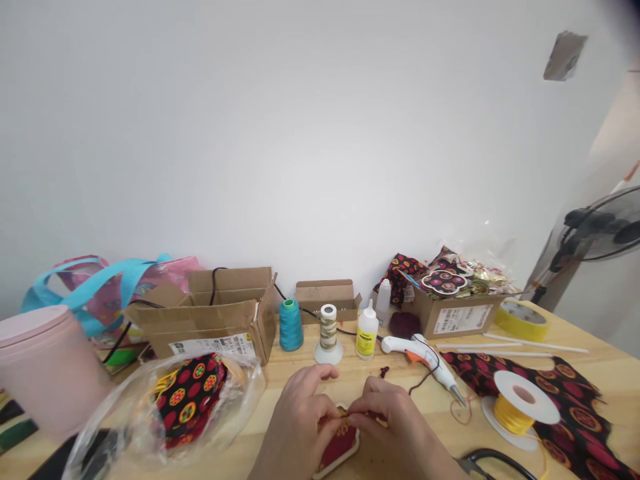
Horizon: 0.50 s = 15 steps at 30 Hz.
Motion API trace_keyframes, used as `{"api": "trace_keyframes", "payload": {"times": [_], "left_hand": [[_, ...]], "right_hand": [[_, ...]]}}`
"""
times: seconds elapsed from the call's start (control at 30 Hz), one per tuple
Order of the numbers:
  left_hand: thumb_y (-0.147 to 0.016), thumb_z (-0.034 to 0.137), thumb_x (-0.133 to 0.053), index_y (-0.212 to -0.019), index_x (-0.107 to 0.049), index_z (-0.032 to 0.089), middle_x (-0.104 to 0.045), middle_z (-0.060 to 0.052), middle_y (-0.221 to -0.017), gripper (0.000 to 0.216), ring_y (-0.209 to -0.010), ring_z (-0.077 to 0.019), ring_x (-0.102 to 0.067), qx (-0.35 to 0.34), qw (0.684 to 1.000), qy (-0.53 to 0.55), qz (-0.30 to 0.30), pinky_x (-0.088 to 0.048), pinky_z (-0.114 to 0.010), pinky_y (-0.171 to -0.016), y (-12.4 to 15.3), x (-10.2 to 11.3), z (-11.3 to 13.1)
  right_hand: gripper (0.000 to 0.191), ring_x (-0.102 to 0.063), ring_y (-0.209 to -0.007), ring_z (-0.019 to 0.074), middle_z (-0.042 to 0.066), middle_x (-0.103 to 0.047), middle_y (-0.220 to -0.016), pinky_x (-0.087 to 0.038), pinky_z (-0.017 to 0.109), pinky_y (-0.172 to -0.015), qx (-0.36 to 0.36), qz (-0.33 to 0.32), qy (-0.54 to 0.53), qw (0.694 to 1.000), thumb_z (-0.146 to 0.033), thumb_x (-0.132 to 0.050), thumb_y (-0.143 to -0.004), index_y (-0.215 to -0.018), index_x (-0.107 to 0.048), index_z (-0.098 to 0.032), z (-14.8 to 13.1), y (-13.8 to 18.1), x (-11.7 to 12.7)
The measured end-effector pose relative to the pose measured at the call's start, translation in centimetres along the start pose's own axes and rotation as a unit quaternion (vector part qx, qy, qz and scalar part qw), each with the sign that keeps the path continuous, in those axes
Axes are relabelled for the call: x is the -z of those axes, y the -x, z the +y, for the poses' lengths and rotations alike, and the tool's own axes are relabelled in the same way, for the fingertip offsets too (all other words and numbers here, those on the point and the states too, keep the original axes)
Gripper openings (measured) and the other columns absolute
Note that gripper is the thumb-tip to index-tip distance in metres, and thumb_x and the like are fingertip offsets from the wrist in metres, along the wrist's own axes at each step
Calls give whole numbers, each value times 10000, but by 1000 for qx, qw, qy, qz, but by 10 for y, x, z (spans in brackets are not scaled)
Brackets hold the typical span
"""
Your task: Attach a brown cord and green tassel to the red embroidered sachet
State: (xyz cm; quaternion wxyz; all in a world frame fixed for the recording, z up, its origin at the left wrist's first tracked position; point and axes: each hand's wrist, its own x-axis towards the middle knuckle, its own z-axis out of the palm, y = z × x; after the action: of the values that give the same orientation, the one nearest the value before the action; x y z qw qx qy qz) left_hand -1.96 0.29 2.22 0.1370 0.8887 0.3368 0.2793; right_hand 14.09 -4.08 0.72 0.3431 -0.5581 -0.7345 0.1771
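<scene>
My left hand (303, 417) and my right hand (395, 420) meet low in the middle of the wooden table (280, 363). Both pinch the top edge of a small red fabric-covered piece with a white rim (340, 448), which lies on the table under them. The fingers of both hands are pressed together on a thin gold trim along that edge. A dark red thread (423, 381) trails from the piece toward the right.
White glue gun (425, 357), yellow ribbon spool (520, 403), patterned black-red cloth (575, 400), scissors (493, 461) on the right. Teal thread cone (291, 325), striped spool (329, 333), glue bottle (367, 331), cardboard boxes (215, 313), plastic bag of fabric pieces (190, 397), pink tub (47, 367).
</scene>
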Motion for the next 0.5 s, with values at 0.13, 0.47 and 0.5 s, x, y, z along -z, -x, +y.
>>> {"api": "trace_keyframes", "payload": {"times": [0.13, 0.47, 0.5], "left_hand": [[-693, 228, -521, -601, -598, 196, -503, -72, -1101, 124, -1020, -245, -444, 31, 999, 15, -3, -354, -397, -842, -1, -1, -2], [-370, 282, -714, -1037, -524, 166, -473, -114, -1147, 703, -1065, -291, -392, 153, 980, 74, -102, -307, -365, -879, 6, -9, -9], [-361, 264, -710, -1104, -485, 161, -472, -121, -1151, 782, -1070, -297, -385, 155, 978, 76, -121, -294, -369, -888, 7, -11, -10]], "right_hand": [[148, -465, -568, 102, -6, -456, -588, -311, 193, -503, -25, 25, -49, 998, -167, -536, -736, -684, -669, -206, -4, 0, -1], [181, -431, -535, 116, 13, -457, -572, -321, 201, -457, -71, 90, -173, 978, -258, -542, -711, -634, -654, -138, -1, -3, 5], [186, -430, -533, 116, 14, -457, -574, -323, 200, -453, -72, 95, -182, 976, -268, -546, -706, -629, -653, -136, -1, -4, 4]]}}
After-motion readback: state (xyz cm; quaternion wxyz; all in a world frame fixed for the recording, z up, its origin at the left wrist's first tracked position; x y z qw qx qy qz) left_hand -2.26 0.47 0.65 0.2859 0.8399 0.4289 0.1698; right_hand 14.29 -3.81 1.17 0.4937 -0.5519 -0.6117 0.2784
